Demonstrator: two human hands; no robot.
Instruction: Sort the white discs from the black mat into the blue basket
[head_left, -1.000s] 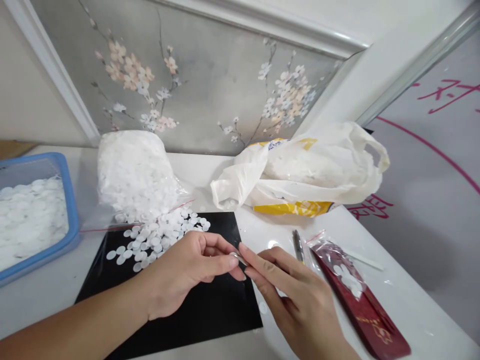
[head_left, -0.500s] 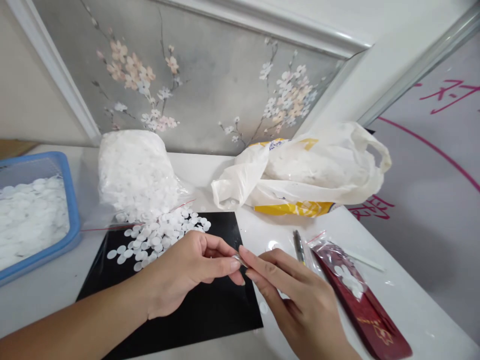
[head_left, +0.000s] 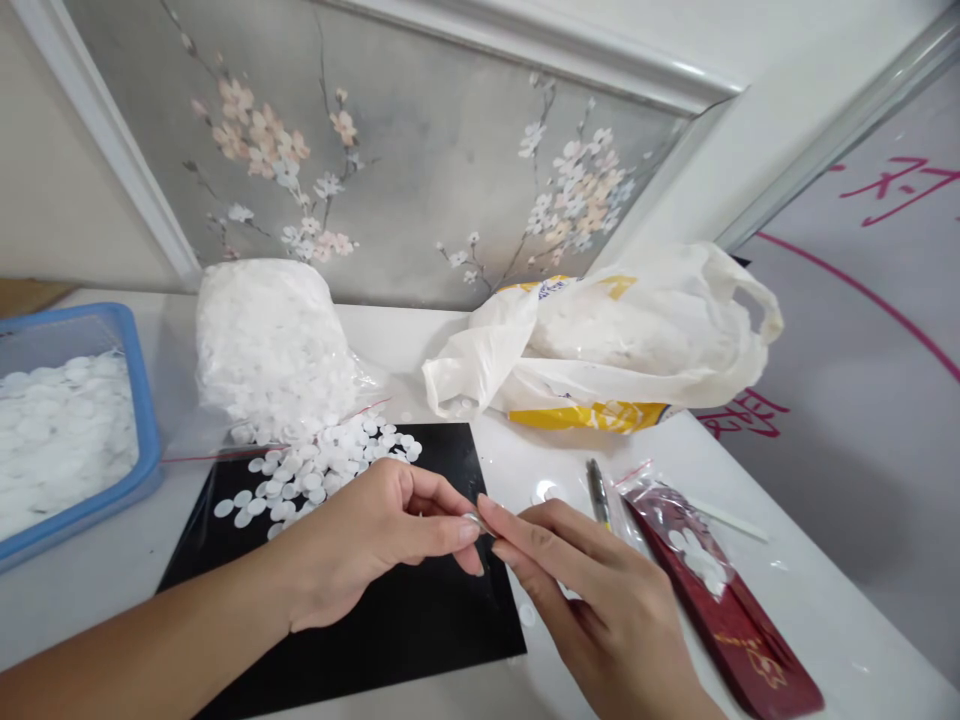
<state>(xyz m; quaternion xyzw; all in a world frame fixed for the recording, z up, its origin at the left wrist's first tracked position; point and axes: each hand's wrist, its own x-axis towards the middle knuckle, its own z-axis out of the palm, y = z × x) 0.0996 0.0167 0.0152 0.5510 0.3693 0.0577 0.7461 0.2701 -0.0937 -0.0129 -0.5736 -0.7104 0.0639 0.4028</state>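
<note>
My left hand (head_left: 375, 530) is closed in a pinch, thumb against fingers, over a black mat (head_left: 420, 640). Between its fingertips is a small pale disc (head_left: 475, 521), mostly covered by fingers. From the other side, my right hand (head_left: 592, 590) pinches the same small piece with thumb and index finger. The fingertips of both hands almost touch. Behind my left hand, a loose heap of thin white translucent discs (head_left: 322, 465) spreads over the mat's far part. It spills from the mouth of a clear zip bag (head_left: 262, 340) packed with more of them.
A blue-rimmed tub (head_left: 142, 400) full of white discs stands at the left. Behind my hands lies a white and yellow plastic bag (head_left: 622, 350). Right of my right hand are a pen (head_left: 598, 490), a dark red case (head_left: 757, 650) and a small clear packet (head_left: 701, 560).
The small piece at my fingertips shows slightly more, as my fingers have shifted a little around it. Both hands stay in nearly the same place.
</note>
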